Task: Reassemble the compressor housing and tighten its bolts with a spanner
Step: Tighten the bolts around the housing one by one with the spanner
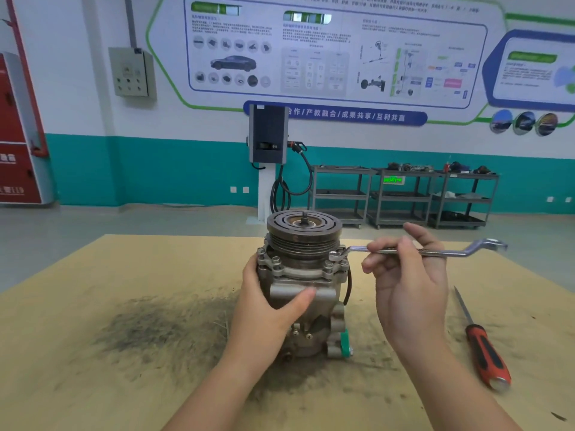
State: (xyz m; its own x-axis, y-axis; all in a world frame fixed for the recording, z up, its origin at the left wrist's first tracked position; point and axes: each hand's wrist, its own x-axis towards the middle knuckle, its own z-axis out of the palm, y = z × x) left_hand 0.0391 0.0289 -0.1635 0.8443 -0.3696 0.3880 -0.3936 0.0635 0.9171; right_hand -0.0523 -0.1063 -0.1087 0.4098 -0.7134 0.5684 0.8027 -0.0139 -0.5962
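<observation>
Clearly we are in the tightening stage: the grey cast-metal compressor stands upright near the middle of the tan, soot-smudged wooden worktop, its dark grooved pulley on top and the housing halves already closed together. Several silver flange bolts sit in place around the upper flange, so we judge the reassembly itself largely done; what remains, as far as we can see, is working round the bolts. How tight each one is we cannot tell.

Our left hand wraps the body of the compressor, thumb across its front face, steadying it. Our right hand pinches the shank of the long silver offset ring spanner between thumb and curled fingers, with one finger lifted clear. The spanner's near ring sits over a bolt on the right side of the flange, its far end pointing away to the right.

A red-and-black-handled screwdriver lies unused on the worktop well to the right.

Of containers, only the grey metal shelf trolleys by the far wall show; they carry small dark parts too distant to identify.
</observation>
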